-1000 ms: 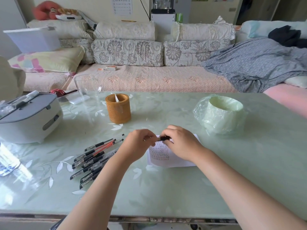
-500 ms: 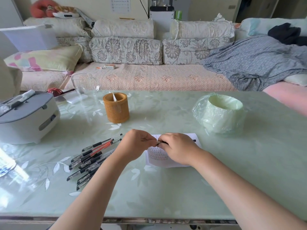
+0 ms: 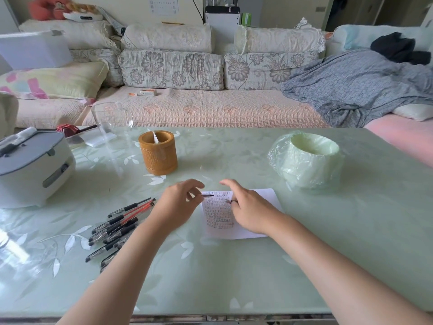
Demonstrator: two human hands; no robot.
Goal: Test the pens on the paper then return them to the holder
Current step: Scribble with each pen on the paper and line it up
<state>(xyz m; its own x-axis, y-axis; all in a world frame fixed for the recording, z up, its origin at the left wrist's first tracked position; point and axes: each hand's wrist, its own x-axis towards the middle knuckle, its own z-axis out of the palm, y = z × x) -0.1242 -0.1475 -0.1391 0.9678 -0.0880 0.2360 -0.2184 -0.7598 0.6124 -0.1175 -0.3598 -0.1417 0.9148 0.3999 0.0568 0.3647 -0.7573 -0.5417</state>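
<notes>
Just above the paper (image 3: pixel 263 200), left hand (image 3: pixel 178 205) pinches a pen (image 3: pixel 208 195); right hand (image 3: pixel 250 209), forefinger out, grip unclear.

I could read nothing for sure. The paper (image 3: pixel 218 214) at six o'clock in my view carried rows of small handwritten marks, too fine to make out; the wall sheet (image 3: pixel 163 4) at eleven o'clock and the small box (image 3: pixel 148 92) at ten o'clock bore blurred print.
</notes>
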